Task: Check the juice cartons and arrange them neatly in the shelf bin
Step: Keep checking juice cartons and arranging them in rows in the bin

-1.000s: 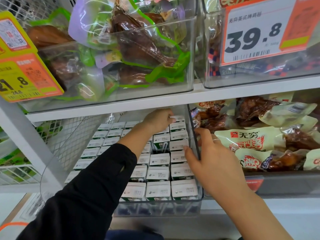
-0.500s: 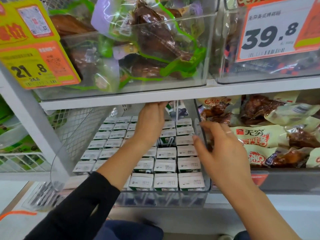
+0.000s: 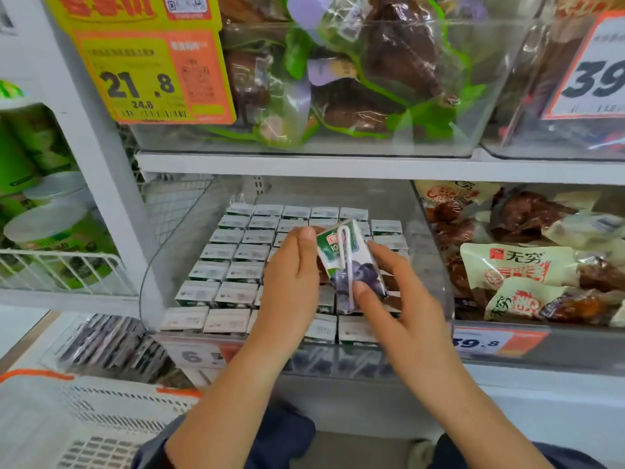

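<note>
A clear shelf bin (image 3: 436, 265) on the lower shelf holds several small juice cartons (image 3: 233, 258) standing upright in tidy rows, white tops up. One carton (image 3: 348, 262), white and green with purple grapes and a straw on its side, is lifted above the rows and tilted. My left hand (image 3: 291, 282) grips its left side, thumb at the top edge. My right hand (image 3: 399, 306) pinches its lower right side with thumb and fingers. The cartons beneath my hands are hidden.
Packaged meat snacks (image 3: 521, 265) fill the bin to the right. A clear bin of wrapped food (image 3: 355, 79) sits on the shelf above, with a yellow price tag (image 3: 145, 69). Green cups (image 3: 44, 211) stand at left. A white crate (image 3: 84, 424) lies below left.
My left hand has drawn back from the rear of the bin with one carton lifted out. My right hand left the bin's right wall and took hold of that carton.
</note>
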